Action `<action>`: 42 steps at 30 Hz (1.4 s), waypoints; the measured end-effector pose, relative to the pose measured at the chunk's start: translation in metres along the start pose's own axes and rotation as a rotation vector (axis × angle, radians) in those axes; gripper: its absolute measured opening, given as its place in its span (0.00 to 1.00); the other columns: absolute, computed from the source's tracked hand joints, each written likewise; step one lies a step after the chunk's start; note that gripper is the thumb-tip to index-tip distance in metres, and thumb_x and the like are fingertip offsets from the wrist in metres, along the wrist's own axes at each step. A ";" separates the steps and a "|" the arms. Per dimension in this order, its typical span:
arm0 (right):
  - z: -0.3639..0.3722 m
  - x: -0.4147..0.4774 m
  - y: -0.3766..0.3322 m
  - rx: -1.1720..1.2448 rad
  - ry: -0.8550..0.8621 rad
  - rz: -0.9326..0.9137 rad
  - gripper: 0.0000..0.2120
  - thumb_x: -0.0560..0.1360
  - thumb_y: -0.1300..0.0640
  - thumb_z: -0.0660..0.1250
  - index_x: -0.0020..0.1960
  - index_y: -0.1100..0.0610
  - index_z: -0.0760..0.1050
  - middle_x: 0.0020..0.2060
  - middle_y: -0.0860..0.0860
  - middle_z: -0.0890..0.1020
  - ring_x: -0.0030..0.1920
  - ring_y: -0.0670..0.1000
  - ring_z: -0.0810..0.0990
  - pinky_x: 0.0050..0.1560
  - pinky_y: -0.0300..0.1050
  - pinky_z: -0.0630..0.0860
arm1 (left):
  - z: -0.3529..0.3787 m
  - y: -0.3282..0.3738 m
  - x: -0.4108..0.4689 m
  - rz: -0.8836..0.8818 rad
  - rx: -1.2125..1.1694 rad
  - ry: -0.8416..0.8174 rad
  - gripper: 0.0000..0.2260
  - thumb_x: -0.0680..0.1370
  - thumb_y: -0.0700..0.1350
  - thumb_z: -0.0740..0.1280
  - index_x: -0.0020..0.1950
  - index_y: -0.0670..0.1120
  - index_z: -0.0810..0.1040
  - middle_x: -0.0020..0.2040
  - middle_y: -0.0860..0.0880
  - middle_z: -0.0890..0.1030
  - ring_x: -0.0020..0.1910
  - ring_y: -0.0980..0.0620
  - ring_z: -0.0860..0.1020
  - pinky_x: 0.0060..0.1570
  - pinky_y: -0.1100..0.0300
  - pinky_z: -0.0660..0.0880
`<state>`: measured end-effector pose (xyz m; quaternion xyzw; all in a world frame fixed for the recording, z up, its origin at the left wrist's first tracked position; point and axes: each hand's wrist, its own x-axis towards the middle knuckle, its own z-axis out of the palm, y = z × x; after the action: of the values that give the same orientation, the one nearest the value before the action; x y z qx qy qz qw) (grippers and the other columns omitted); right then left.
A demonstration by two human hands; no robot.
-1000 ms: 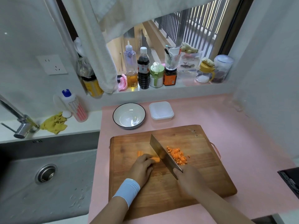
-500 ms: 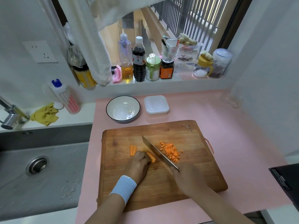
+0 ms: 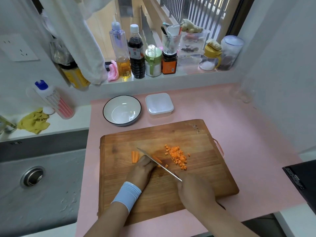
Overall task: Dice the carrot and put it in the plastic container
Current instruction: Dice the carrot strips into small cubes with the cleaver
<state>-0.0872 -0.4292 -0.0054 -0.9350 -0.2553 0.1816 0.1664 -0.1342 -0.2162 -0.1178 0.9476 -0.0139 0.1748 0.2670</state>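
A wooden cutting board point(image 3: 196, 178) lies on the pink counter. A pile of diced carrot point(image 3: 177, 157) sits on its middle right. My left hand point(image 3: 142, 170), with a blue wristband, presses down on carrot strips point(image 3: 157, 159) beside the blade. A separate short carrot strip point(image 3: 134, 156) lies just left of that hand. My right hand point(image 3: 195, 192) grips the handle of a knife point(image 3: 159, 164), whose blade rests edge-down across the strips, right against my left fingers. The white plastic container point(image 3: 159, 105) stands behind the board, lid on.
A white bowl with a dark rim point(image 3: 122, 110) sits left of the container. Bottles and jars point(image 3: 136, 52) line the windowsill. A steel sink point(image 3: 37, 182) lies to the left. A black object point(image 3: 302, 182) is at the right edge.
The knife has gone from raised and tilted to edge-down across the strips. The view has tipped downward, so everything sits higher in frame. My left hand stays on the strips.
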 end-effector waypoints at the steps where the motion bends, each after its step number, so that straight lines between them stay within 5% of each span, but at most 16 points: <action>1: 0.000 0.000 0.001 0.006 0.000 -0.006 0.11 0.81 0.50 0.57 0.54 0.46 0.78 0.43 0.44 0.81 0.44 0.47 0.80 0.44 0.44 0.77 | 0.000 -0.003 0.001 0.011 0.000 -0.010 0.14 0.76 0.37 0.67 0.60 0.47 0.81 0.60 0.48 0.79 0.62 0.51 0.75 0.63 0.64 0.70; 11: -0.003 0.006 0.002 -0.025 0.026 -0.004 0.11 0.81 0.47 0.57 0.52 0.48 0.78 0.39 0.46 0.79 0.40 0.47 0.77 0.40 0.42 0.69 | -0.002 -0.016 0.007 0.096 0.063 -0.068 0.10 0.78 0.40 0.65 0.57 0.45 0.81 0.59 0.49 0.79 0.61 0.51 0.75 0.59 0.59 0.73; 19: 0.005 0.005 -0.003 -0.057 0.061 0.009 0.12 0.81 0.47 0.56 0.55 0.47 0.78 0.46 0.47 0.83 0.47 0.47 0.81 0.42 0.40 0.66 | -0.005 -0.011 0.012 0.096 0.021 -0.033 0.09 0.77 0.37 0.67 0.55 0.45 0.83 0.58 0.48 0.80 0.59 0.50 0.76 0.57 0.60 0.75; 35: 0.006 0.025 -0.005 -0.048 -0.117 0.095 0.15 0.82 0.47 0.56 0.54 0.51 0.79 0.48 0.49 0.83 0.49 0.51 0.82 0.45 0.43 0.74 | 0.003 -0.016 0.010 0.105 -0.028 0.025 0.07 0.79 0.39 0.64 0.50 0.44 0.82 0.50 0.49 0.80 0.53 0.50 0.77 0.54 0.59 0.75; 42: 0.000 0.037 -0.006 0.077 -0.172 0.114 0.12 0.82 0.48 0.59 0.52 0.51 0.80 0.40 0.46 0.80 0.42 0.48 0.81 0.46 0.43 0.78 | 0.000 -0.012 0.010 0.105 -0.031 0.044 0.06 0.78 0.38 0.66 0.50 0.45 0.83 0.49 0.50 0.81 0.52 0.52 0.78 0.52 0.61 0.76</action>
<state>-0.0600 -0.4047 -0.0125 -0.9218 -0.2079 0.2801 0.1692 -0.1232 -0.2053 -0.1201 0.9373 -0.0606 0.2092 0.2722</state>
